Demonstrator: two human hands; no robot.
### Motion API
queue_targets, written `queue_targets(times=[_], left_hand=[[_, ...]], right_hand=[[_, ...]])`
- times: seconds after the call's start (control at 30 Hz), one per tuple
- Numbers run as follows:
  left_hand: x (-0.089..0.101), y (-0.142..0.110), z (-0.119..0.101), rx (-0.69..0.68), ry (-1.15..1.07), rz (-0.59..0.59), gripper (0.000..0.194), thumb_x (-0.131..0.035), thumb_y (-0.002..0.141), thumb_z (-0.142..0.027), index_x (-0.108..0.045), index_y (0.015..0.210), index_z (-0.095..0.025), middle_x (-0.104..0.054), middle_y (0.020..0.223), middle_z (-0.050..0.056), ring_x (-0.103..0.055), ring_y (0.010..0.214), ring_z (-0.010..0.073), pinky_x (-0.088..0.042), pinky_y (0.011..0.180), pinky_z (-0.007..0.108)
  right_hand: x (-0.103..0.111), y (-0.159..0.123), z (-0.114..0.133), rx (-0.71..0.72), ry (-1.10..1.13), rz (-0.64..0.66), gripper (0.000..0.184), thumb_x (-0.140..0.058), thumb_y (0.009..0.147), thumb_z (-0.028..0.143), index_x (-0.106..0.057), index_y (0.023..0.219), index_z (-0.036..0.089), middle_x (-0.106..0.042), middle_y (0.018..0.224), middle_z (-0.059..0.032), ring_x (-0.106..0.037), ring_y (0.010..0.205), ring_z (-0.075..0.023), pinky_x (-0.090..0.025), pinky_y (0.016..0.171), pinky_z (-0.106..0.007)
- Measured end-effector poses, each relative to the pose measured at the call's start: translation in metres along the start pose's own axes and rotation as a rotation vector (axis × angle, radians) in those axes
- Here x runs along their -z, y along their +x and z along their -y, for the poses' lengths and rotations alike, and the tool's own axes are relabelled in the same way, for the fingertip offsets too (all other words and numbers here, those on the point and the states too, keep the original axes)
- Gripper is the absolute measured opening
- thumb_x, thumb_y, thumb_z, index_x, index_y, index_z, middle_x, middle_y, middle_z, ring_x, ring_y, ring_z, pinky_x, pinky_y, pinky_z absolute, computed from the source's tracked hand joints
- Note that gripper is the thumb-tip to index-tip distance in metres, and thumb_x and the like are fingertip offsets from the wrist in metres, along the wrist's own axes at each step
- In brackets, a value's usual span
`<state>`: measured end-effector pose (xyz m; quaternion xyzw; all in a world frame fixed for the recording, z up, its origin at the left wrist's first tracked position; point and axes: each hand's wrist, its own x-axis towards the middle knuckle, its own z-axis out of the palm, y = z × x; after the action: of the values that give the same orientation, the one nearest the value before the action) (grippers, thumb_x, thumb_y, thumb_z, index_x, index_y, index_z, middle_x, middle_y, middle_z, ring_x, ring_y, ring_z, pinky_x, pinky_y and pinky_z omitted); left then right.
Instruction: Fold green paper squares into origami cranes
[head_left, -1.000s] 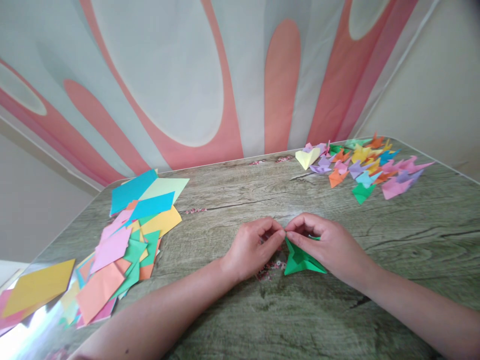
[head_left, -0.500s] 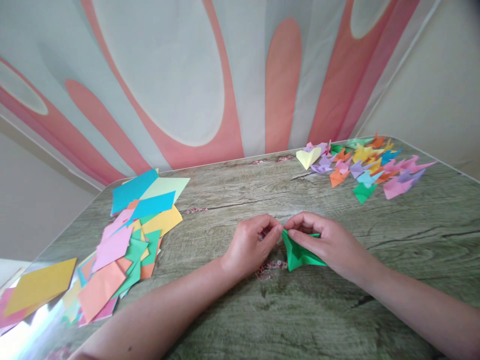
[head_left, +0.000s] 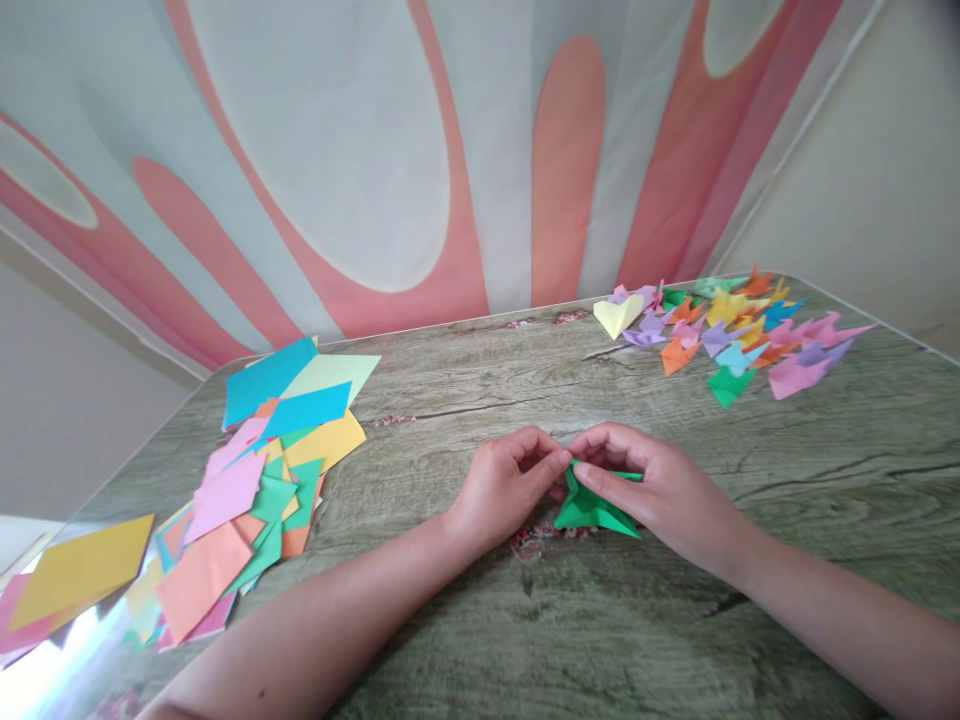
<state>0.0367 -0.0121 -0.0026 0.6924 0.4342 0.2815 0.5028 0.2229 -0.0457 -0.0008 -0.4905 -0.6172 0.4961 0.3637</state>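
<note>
A partly folded green origami paper (head_left: pixel 596 512) is held between both hands just above the table. Its lower part spreads into pointed flaps. My left hand (head_left: pixel 511 487) pinches its upper left tip with thumb and forefinger. Thumb and fingers of my right hand (head_left: pixel 628 468) close on its upper edge, right beside the left fingertips. The very tip of the paper is hidden by the fingers.
On the wood-patterned table (head_left: pixel 480 640), loose coloured paper squares (head_left: pixel 225 495) lie in a heap at the left. Several folded paper cranes (head_left: pixel 724 335) crowd the far right, with a pale yellow folded piece (head_left: pixel 617 315) beside them. A patterned curtain (head_left: pixel 510 150) hangs behind.
The green paper has tilted, its lower flaps swinging to the left. My left fingertips have shifted slightly right, and both hands keep their pinch.
</note>
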Motion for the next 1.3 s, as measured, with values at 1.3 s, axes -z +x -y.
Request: queue_targets(times=[1.3], left_hand=[[0.007,0.01,0.016,-0.071,-0.294,0.026,0.013,-0.064,0.084,-0.022,-0.061,0.094,-0.015,-0.065,0.08,0.002,-0.064,0.07,0.012,-0.05,0.063,0.022]], right_hand=[[0.011,0.008,-0.016,0.161,-0.194,-0.222,0.016,-0.063,0.085,0.037,-0.067,0.081,0.022,-0.066,0.094,-0.0034,-0.062,0.093,-0.0215,-0.043,0.086,-0.034]])
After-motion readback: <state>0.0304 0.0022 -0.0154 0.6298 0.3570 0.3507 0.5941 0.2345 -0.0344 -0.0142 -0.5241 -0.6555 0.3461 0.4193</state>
